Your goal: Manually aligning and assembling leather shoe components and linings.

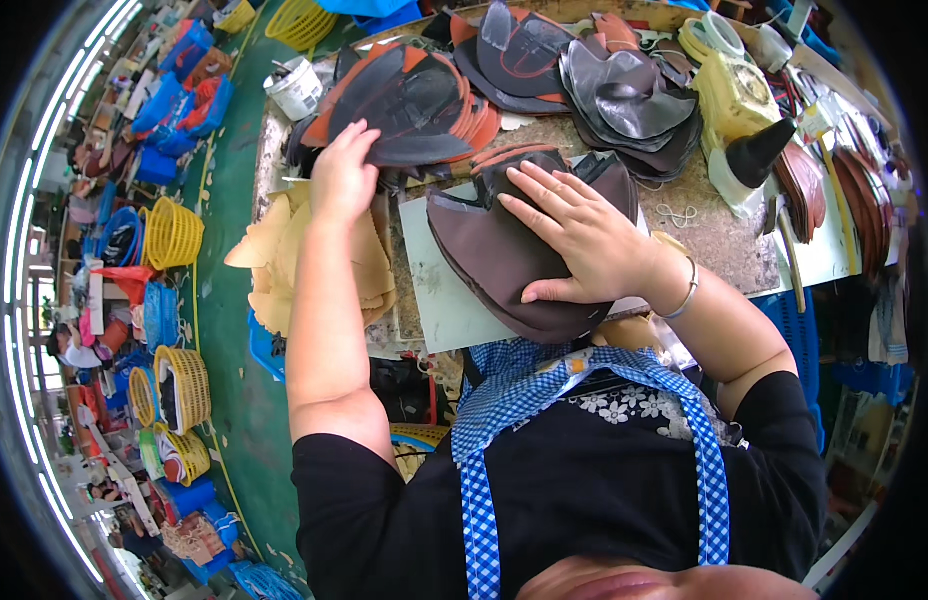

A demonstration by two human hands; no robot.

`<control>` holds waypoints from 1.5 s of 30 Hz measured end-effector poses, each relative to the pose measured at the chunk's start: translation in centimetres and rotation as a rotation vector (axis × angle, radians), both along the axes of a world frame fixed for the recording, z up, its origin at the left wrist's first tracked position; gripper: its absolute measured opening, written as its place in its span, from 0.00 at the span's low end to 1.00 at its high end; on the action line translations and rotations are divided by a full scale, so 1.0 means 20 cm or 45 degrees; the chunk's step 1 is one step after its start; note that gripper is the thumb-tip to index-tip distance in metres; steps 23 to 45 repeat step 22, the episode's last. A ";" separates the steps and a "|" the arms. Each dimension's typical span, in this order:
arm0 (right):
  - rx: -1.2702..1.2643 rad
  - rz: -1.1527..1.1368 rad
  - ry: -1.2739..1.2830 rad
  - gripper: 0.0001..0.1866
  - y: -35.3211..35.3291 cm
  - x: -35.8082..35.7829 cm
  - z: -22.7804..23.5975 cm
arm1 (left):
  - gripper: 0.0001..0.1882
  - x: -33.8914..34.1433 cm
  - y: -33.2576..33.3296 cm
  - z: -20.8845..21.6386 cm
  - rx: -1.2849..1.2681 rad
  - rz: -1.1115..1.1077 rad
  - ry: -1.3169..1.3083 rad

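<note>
Under my right hand (576, 235) lies a stack of dark brown leather pieces (484, 262). The hand is open, its fingers spread flat over the stack's upper right part. Orange-red and black edges show at the top of this stack, which rests on a white board (424, 270). My left hand (346, 175) reaches to the near left edge of a pile of black and orange leather pieces (404, 105). Its fingers are stretched over the pile's edge, and its thumb is hard to make out. No piece is visibly lifted in either hand.
Tan leather pieces (369, 265) lie beside my left forearm. A white tub (295, 88) stands at the far left, and more black pieces (629, 95) lie at the back. To the right are a black cone (761, 153) and brown pieces (806, 190). Yellow baskets (174, 232) stand across the green floor.
</note>
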State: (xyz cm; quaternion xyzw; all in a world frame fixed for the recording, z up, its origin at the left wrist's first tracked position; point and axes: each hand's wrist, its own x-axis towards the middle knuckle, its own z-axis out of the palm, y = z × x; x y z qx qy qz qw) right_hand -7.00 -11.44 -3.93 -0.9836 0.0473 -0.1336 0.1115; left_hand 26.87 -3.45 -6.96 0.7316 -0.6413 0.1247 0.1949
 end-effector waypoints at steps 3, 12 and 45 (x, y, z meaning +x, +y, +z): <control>0.189 -0.027 -0.311 0.45 -0.03 -0.05 0.07 | 0.10 0.06 0.00 0.13 -0.075 -0.061 0.645; 1.061 -0.541 -1.094 0.10 -0.13 -0.12 0.04 | 0.19 -0.03 -0.02 0.03 -0.062 -0.146 0.316; 1.808 -0.333 -0.723 0.20 -0.07 -0.11 0.05 | 0.07 -0.05 -0.07 0.16 -0.670 -0.106 1.658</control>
